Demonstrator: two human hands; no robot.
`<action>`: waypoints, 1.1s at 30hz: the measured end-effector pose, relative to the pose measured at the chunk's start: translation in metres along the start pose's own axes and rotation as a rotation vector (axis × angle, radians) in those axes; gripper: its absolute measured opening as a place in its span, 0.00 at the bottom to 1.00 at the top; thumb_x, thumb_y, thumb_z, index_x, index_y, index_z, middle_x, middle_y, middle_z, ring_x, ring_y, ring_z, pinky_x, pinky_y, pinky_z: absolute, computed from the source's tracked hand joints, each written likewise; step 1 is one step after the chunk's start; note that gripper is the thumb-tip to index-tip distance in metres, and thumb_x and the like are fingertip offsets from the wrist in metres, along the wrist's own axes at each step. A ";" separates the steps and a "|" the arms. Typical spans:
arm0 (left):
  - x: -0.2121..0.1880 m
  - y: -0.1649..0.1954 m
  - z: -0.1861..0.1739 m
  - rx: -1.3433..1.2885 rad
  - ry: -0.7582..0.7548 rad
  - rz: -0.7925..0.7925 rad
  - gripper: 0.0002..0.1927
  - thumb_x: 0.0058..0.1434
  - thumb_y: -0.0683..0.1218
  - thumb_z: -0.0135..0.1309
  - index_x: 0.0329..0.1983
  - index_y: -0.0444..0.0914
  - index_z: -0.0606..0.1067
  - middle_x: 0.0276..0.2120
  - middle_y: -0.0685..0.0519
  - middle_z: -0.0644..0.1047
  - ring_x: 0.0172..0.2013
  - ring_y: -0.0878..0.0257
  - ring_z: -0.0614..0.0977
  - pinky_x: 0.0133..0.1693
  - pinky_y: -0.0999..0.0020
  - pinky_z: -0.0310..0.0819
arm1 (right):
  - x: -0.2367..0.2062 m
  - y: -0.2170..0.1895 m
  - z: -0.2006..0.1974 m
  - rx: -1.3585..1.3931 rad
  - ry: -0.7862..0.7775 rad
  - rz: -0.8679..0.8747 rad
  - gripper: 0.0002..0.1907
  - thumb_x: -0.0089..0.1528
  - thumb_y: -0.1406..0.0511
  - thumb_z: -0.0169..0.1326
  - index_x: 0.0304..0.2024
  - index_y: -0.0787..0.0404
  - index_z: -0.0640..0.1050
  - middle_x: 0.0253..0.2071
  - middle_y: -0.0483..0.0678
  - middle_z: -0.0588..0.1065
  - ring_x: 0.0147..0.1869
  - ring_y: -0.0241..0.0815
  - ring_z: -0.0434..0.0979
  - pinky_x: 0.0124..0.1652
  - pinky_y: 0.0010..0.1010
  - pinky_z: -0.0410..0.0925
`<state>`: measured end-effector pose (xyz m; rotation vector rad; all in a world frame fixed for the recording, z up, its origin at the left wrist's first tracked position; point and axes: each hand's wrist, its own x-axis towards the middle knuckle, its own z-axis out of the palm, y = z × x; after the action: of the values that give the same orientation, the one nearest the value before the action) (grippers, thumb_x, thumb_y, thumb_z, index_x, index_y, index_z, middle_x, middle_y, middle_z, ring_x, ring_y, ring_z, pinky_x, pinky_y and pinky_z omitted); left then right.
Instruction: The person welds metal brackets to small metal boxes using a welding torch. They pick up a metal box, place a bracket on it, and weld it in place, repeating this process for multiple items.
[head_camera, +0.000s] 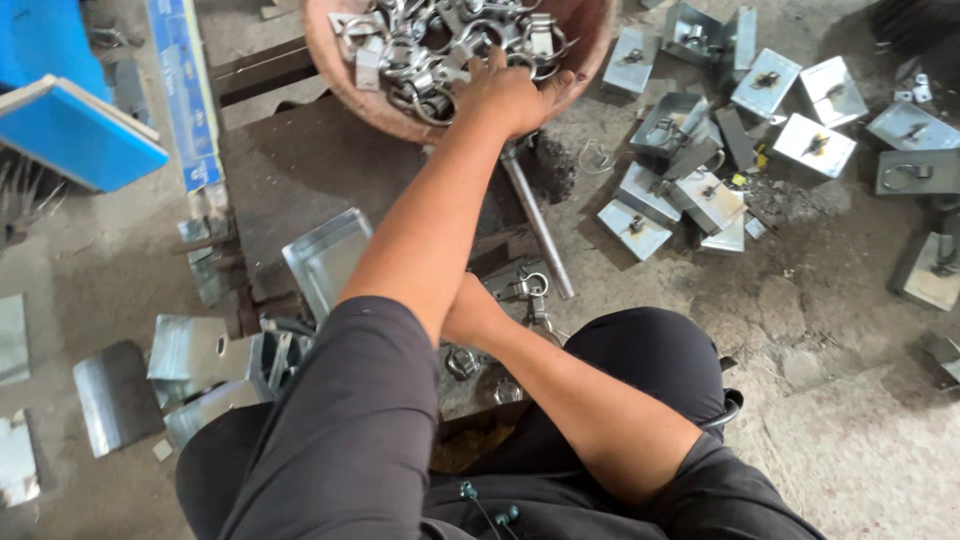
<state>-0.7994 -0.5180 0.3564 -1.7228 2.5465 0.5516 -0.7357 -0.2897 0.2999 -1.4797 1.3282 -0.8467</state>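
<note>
Head view: left hand (510, 95) among clasps (440, 50).

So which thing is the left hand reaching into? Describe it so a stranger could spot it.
At the top centre of the head view, past the worn metal work block, sits a round reddish-brown bowl. The left hand rests on its heap of shiny ring-shaped metal clips. It is the only round container; its neighbours are flat square steel plates.

metal ring clasps (440, 50) | shiny, tangled heap | inside round reddish bowl (330, 60) | top of view
</note>
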 end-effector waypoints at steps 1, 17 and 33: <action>0.009 0.003 0.005 -0.036 -0.035 -0.037 0.45 0.61 0.79 0.37 0.56 0.38 0.77 0.73 0.41 0.55 0.70 0.37 0.54 0.62 0.37 0.54 | 0.003 0.005 -0.003 0.016 -0.005 0.048 0.26 0.57 0.60 0.65 0.54 0.66 0.77 0.53 0.60 0.78 0.59 0.57 0.78 0.53 0.42 0.70; -0.175 -0.104 -0.023 -1.627 0.186 0.311 0.09 0.71 0.50 0.52 0.44 0.40 0.73 0.33 0.57 0.79 0.30 0.68 0.80 0.32 0.71 0.75 | -0.005 -0.021 -0.077 -0.115 0.731 -0.345 0.37 0.64 0.63 0.67 0.71 0.60 0.65 0.57 0.52 0.73 0.57 0.42 0.74 0.48 0.31 0.72; -0.265 -0.240 -0.016 -1.033 0.369 -0.128 0.07 0.67 0.46 0.59 0.42 0.38 0.79 0.26 0.53 0.77 0.25 0.70 0.80 0.25 0.69 0.82 | 0.007 0.071 -0.061 -0.563 0.589 0.132 0.30 0.56 0.70 0.54 0.63 0.58 0.76 0.43 0.62 0.77 0.46 0.62 0.78 0.47 0.46 0.70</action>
<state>-0.4762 -0.3640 0.3605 -2.3872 2.4772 1.9494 -0.8151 -0.3061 0.2514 -1.5908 2.2189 -0.9019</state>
